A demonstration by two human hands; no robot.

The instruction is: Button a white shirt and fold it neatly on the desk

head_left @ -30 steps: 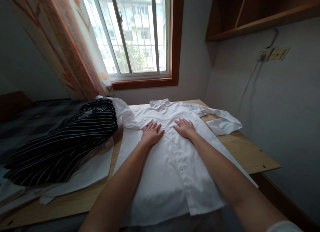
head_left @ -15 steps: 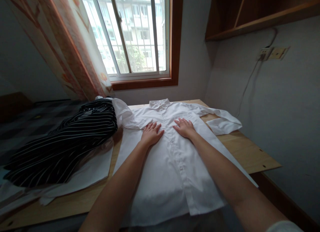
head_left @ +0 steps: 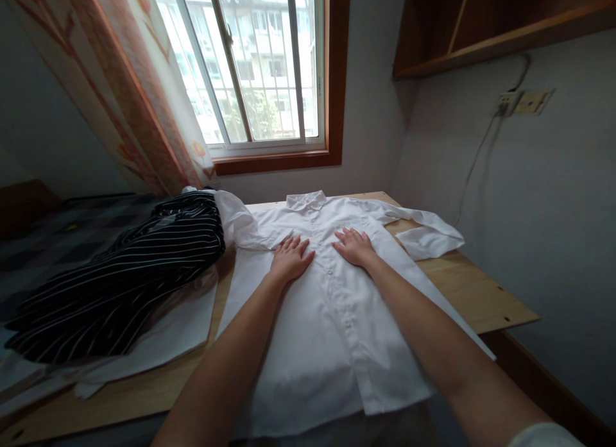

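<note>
A white button-up shirt (head_left: 308, 331) lies spread front side up, its collar at the far end and its hem towards me. My left hand (head_left: 290, 258) rests flat on the left chest of the shirt, fingers spread. On the other side of the button row, my right hand (head_left: 353, 246) lies flat too, fingers apart. Neither hand grips the fabric. The right-hand sleeve bends back on itself on the board, while the left-hand sleeve is bunched beside the dark striped garment.
Beneath the shirt is a wooden board (head_left: 474, 286) with a corner at right. A black striped garment (head_left: 129, 267) lies on white cloth at left. Beyond are a window (head_left: 260, 81) and a curtain (head_left: 110, 81). A shelf (head_left: 500, 43) and a socket with a cord (head_left: 507, 104) are at right.
Both hands stay on the same spots of the shirt. Only a very slight shift of the camera view shows.
</note>
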